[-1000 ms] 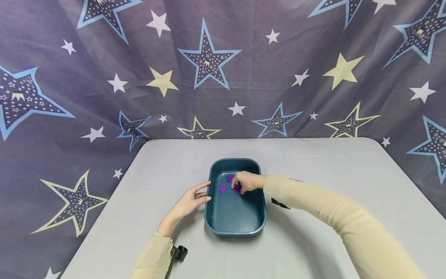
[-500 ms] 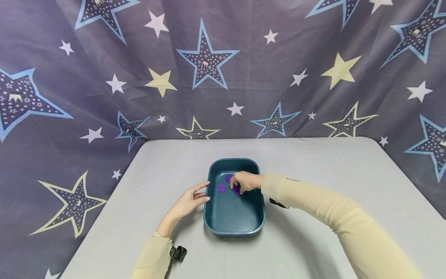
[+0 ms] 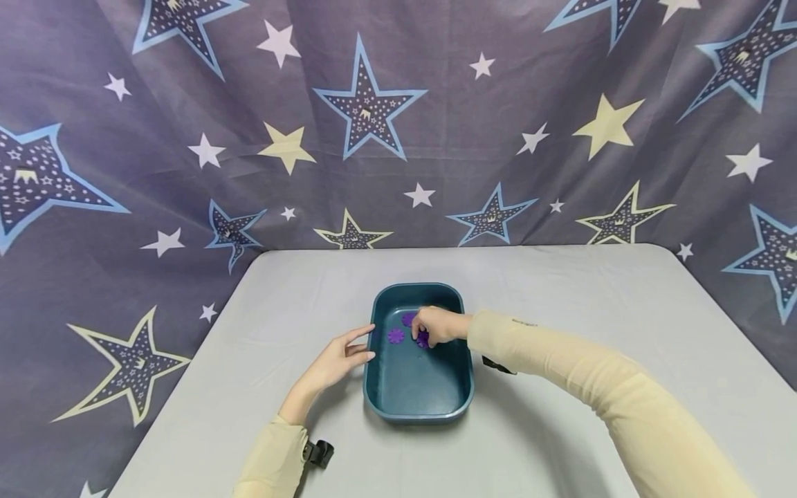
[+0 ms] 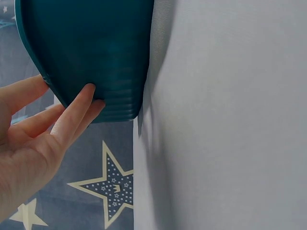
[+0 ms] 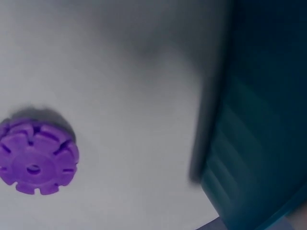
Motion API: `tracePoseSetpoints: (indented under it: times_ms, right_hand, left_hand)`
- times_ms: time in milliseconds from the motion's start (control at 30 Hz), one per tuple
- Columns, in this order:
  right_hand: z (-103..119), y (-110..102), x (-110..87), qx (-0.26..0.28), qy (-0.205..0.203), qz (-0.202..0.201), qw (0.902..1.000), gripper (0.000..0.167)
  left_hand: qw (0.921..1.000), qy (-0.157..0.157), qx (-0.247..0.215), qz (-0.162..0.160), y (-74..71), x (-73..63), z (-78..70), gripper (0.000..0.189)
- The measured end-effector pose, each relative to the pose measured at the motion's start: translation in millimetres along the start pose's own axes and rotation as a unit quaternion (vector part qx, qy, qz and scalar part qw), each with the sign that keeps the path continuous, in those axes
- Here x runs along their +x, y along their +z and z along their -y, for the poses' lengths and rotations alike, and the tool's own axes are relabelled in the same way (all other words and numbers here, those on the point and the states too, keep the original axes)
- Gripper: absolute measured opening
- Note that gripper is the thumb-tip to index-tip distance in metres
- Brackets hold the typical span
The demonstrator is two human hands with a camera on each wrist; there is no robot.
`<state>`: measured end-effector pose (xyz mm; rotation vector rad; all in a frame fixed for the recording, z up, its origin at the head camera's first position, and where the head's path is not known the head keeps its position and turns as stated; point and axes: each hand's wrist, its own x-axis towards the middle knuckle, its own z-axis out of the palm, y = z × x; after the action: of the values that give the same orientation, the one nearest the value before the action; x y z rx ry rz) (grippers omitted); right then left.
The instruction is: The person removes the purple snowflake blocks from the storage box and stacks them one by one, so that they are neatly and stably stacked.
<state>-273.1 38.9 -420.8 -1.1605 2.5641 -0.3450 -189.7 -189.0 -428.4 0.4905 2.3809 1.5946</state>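
A dark teal plastic bin (image 3: 418,394) stands on the table. Inside lie purple notched discs: a left one (image 3: 396,336), a far one (image 3: 408,319) and one by the fingers of my right hand (image 3: 438,324). That hand reaches over the bin's right wall, its fingers curled down and pinching the nearest disc (image 3: 423,339), which they partly cover. My left hand (image 3: 337,360) is at the bin's left side. In the left wrist view its straight fingers (image 4: 72,117) touch the rim and outer wall.
In the right wrist view a thick purple notched disc (image 5: 38,155), perhaps stacked, lies on the table outside the bin. The white-covered table (image 3: 560,290) meets a star-patterned curtain (image 3: 386,180) at the back. The right sleeve (image 3: 560,360) crosses the table's right side.
The disc at my right fingertips has shifted slightly, and its notched edge shows more clearly. Both hands stay nearly where they were, and the head view has drifted a little.
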Motion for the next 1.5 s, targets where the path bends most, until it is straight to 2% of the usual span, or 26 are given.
tracePoseSetpoints:
  times_ms: [100, 333, 600, 833, 1000, 1500]
  right_hand:
    - [0.4, -0.1, -1.6, 0.003, 0.003, 0.0, 1.0, 0.025]
    - [-0.5, -1.8, -6.6, 0.033, -0.021, -0.013, 0.9992, 0.024]
    - [-4.9, -4.6, -9.1, 0.045, -0.022, -0.023, 0.9985, 0.023]
    - [-8.3, -7.5, -11.3, 0.053, -0.045, -0.031, 0.9971, 0.033]
    - [-7.9, -12.5, -13.9, 0.061, -0.054, -0.036, 0.996, 0.033]
    - [-6.5, -28.9, -27.4, 0.109, -0.101, -0.084, 0.9852, 0.029]
  left_hand:
    - [1.0, -0.001, -0.001, 0.001, 0.1, 0.6, 1.2, 0.054]
    - [1.0, 0.004, -0.003, -0.004, 0.7, 2.3, 2.5, 0.054]
    - [1.0, 0.002, -0.004, -0.005, 1.0, 2.0, 2.8, 0.053]
    - [1.0, 0.005, -0.006, -0.004, 0.9, 2.2, 3.5, 0.053]
    - [1.0, 0.001, -0.004, -0.007, 1.0, 1.4, 1.0, 0.053]
    - [1.0, 0.001, -0.008, -0.004, 1.2, 1.7, 0.4, 0.053]
